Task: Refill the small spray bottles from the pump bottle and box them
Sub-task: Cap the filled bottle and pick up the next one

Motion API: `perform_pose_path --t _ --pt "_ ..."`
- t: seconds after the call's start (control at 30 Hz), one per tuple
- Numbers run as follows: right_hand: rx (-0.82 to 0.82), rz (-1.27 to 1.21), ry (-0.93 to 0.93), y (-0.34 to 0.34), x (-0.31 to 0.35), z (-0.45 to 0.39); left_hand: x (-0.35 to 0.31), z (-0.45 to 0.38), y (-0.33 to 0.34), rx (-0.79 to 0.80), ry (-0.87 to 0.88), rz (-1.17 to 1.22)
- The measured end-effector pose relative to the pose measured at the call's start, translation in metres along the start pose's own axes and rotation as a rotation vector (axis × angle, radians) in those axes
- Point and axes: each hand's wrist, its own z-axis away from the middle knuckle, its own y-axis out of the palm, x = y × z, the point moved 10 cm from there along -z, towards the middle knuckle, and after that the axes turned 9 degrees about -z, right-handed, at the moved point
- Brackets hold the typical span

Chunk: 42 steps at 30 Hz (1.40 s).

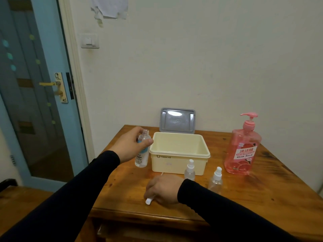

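My left hand (130, 145) grips a clear small bottle (142, 155) with a blue label and no cap, upright at the left of the cream box (180, 154). My right hand (162, 189) rests on the table in front of the box, closed on a white spray cap (148, 201) that sticks out at its left. Two capped small spray bottles (189, 170) (216, 179) stand in front of the box's right corner. The pink pump bottle (243, 147) stands at the right. The box is open and looks empty.
The grey lid (177, 120) leans against the wall behind the box. The wooden table (253, 194) has its front edge close to me. A blue door (35, 95) is at the left.
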Motion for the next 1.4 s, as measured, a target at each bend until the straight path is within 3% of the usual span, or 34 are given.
perform_pose_path --t 0.17,0.33,0.57,0.7,0.83,1.07,1.4 --pt "-0.057 -0.035 -0.018 -0.004 0.003 -0.001 0.001 0.001 0.001 0.009 0.0 0.011" --pt "-0.259 -0.16 0.021 -0.057 0.0 0.016 0.005 0.001 0.001 0.02 -0.004 0.028" --pt "-0.724 -0.458 0.193 -0.16 -0.031 0.076 0.001 0.002 0.007 0.035 0.017 0.056" --pt "-1.017 -0.712 0.23 -0.19 -0.06 0.108 -0.008 0.006 0.019 0.089 0.019 0.056" --pt "-1.187 -0.887 0.207 -0.201 -0.074 0.125 -0.017 0.009 0.031 0.129 0.027 0.039" --pt "-1.236 -0.886 0.208 -0.208 -0.077 0.134 -0.02 0.01 0.046 0.169 0.036 -0.014" --pt "-1.111 -0.845 0.269 -0.185 -0.081 0.118 -0.039 0.011 0.048 0.184 0.083 -0.013"
